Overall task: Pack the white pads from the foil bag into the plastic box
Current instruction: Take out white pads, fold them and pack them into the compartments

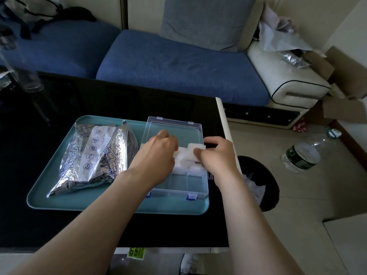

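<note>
My right hand [216, 154] pinches white pads [183, 157] over the plastic box [179, 184]; my left hand [156, 152] curls onto them, grip hidden. The foil bag [93, 155] lies at the box's nine o'clock.

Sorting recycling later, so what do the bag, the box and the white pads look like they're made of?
Foil bag: crinkled, shiny metallic film, likely foil laminate. Plastic box: clear rigid plastic, glossy; the tray shows through. White pads: matte, soft-looking, perhaps foam or cotton; unclear which.
</note>
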The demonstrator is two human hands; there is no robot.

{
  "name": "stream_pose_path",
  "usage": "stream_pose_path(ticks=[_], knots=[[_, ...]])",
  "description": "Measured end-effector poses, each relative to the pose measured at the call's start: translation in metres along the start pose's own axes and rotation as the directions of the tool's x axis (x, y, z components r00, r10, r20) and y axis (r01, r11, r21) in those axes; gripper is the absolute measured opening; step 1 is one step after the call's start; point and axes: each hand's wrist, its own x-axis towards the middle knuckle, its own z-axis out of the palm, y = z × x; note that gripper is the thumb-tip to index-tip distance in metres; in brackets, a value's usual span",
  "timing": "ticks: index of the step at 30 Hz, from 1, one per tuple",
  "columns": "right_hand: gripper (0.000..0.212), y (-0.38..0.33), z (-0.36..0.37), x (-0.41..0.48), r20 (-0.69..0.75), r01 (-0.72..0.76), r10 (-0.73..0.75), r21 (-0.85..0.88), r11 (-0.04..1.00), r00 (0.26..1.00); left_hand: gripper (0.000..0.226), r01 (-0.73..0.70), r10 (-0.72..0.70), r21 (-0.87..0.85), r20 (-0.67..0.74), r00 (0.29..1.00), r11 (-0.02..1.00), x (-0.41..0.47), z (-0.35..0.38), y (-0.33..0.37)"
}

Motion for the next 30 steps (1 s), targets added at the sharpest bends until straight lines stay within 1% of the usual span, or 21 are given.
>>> stream_pose_path(ticks=[2, 4, 6, 9, 12, 15, 18, 19, 22, 24, 26, 28, 30], knots=[[0.047, 0.005, 0.000, -0.001, 0.032, -0.023, 0.024, -0.038, 0.999, 0.999, 0.032, 0.008, -0.008, 0.002, 0.029, 1.000, 1.000, 0.000, 0.002, 0.000], [0.047, 0.007, 0.001, -0.002, 0.059, -0.048, 0.050, -0.038, 0.998, 0.997, 0.033, 0.018, -0.018, 0.001, 0.061, 0.998, 1.000, 0.000, 0.003, 0.001], [0.053, 0.005, 0.003, -0.002, 0.098, -0.065, 0.067, -0.024, 0.998, 0.993, 0.033, 0.016, -0.018, 0.017, 0.089, 0.996, 1.000, 0.001, 0.005, 0.002], [0.064, 0.002, 0.005, -0.002, 0.159, -0.052, 0.061, -0.058, 0.997, 0.985, 0.037, 0.008, -0.013, 0.039, 0.112, 0.994, 0.999, 0.001, 0.007, 0.004], [0.062, 0.000, 0.005, -0.005, 0.189, -0.024, 0.042, -0.093, 0.995, 0.981, 0.045, 0.016, -0.021, 0.043, 0.120, 0.993, 0.999, 0.002, 0.009, 0.004], [0.051, -0.002, -0.002, -0.006, 0.111, -0.008, 0.016, -0.067, 0.998, 0.994, 0.051, 0.019, -0.024, 0.045, 0.131, 0.991, 0.999, 0.003, 0.011, 0.004], [0.040, -0.002, -0.009, -0.004, 0.006, -0.004, 0.004, -0.059, 0.998, 1.000, 0.048, 0.023, -0.031, 0.068, 0.121, 0.992, 0.997, 0.003, 0.013, 0.004], [0.040, -0.001, -0.010, -0.004, -0.025, -0.004, 0.002, -0.073, 0.997, 1.000, 0.046, 0.023, -0.032, 0.079, 0.114, 0.993, 0.997, 0.003, 0.015, 0.004], [0.047, 0.001, -0.010, -0.006, -0.109, -0.008, -0.003, -0.094, 0.996, 0.994, 0.038, 0.009, -0.017, 0.107, 0.078, 0.997, 0.994, 0.004, 0.017, 0.005], [0.048, 0.003, -0.008, -0.005, -0.103, 0.001, -0.012, -0.109, 0.994, 0.995, 0.035, -0.025, 0.018, 0.113, 0.062, 0.998, 0.993, 0.005, 0.019, 0.007], [0.043, 0.005, -0.006, -0.006, -0.055, 0.010, -0.019, -0.153, 0.988, 0.998, 0.036, -0.074, 0.067, 0.113, 0.068, 0.995, 0.991, 0.006, 0.022, 0.009], [0.039, 0.007, -0.003, -0.005, -0.019, 0.052, -0.058, -0.229, 0.972, 0.998, 0.037, -0.111, 0.101, 0.103, 0.097, 0.990, 0.988, 0.007, 0.023, 0.011], [0.035, 0.008, -0.002, -0.005, -0.006, 0.108, -0.116, -0.301, 0.947, 0.993, 0.035, -0.118, 0.104, 0.108, 0.132, 0.986, 0.987, 0.008, 0.025, 0.011]])
